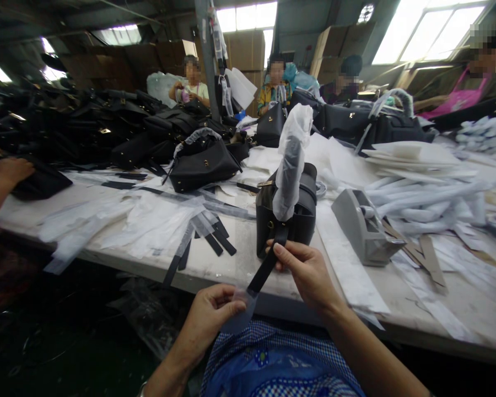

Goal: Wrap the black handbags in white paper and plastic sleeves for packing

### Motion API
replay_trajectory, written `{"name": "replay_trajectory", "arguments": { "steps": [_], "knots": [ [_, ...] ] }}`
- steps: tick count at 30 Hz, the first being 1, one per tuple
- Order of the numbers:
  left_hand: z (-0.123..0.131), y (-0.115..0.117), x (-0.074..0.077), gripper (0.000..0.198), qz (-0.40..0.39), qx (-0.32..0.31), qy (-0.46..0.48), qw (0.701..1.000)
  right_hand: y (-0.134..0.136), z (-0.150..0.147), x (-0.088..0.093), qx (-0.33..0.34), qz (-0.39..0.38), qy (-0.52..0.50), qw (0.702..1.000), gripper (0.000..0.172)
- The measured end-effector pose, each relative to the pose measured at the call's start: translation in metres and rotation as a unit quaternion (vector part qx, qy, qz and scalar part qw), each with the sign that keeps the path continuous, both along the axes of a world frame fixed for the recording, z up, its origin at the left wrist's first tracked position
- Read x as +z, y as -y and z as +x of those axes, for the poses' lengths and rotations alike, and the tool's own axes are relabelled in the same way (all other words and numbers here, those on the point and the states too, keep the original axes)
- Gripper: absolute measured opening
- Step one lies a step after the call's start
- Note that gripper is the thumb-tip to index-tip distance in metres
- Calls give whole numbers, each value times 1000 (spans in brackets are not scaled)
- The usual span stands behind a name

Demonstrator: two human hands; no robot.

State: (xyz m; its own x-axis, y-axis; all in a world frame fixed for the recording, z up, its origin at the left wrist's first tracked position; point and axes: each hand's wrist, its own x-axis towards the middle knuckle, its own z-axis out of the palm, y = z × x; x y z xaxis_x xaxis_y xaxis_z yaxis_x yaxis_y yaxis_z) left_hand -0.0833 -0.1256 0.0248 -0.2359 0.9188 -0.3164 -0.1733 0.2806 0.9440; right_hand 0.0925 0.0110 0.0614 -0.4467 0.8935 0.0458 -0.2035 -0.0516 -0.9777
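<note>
text: none legible; gold emblem (206, 163) on black handbag (190, 171): unreadable

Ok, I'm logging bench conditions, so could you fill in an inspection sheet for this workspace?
Surface: pale worktable, with scattered material.
Job's things: black bag, upright, its handle in whitish wrap; black strap with translucent film at its lower end.
Clutter: white sheets and loose black strips left of the bag; grey dispenser to its right.
Hands: left hand pinches the film; right hand holds the strap close to the bag.
Cables: nothing seen on the worktable.
Surroundings: piled black bags, co-workers across the worktable, stacked cartons behind.
</note>
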Motion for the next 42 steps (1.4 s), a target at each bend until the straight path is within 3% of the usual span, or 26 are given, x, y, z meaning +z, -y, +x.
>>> {"name": "replay_trajectory", "arguments": {
  "steps": [7, 12, 17, 25, 30, 36, 42],
  "knots": [
    [15, -11, 7, 37, 13, 8, 72, 997, 4, -2, -2, 4, 13, 35, 999, 30],
    [29, -36, 19, 33, 67, 24, 60, 996, 4, 0, 4, 4, 89, 119, 989, 35],
    [40, -70, 33, 33, 143, 69, 48, 986, 2, 4, 7, -42, 175, 198, 963, 48],
    [48, -106, 33, 27, 202, 115, 11, 972, -3, 7, 16, -119, 223, 276, 927, 40],
    [49, -104, 31, 32, 203, 123, 13, 971, -6, 2, 21, -123, 204, 269, 933, 42],
    [57, -85, 17, 33, 175, 106, 22, 979, -7, -1, 24, -111, 162, 251, 948, 47],
    [69, -83, 12, 31, 174, 141, 9, 975, -10, -4, 25, -123, 165, 259, 944, 54]
  ]
}}
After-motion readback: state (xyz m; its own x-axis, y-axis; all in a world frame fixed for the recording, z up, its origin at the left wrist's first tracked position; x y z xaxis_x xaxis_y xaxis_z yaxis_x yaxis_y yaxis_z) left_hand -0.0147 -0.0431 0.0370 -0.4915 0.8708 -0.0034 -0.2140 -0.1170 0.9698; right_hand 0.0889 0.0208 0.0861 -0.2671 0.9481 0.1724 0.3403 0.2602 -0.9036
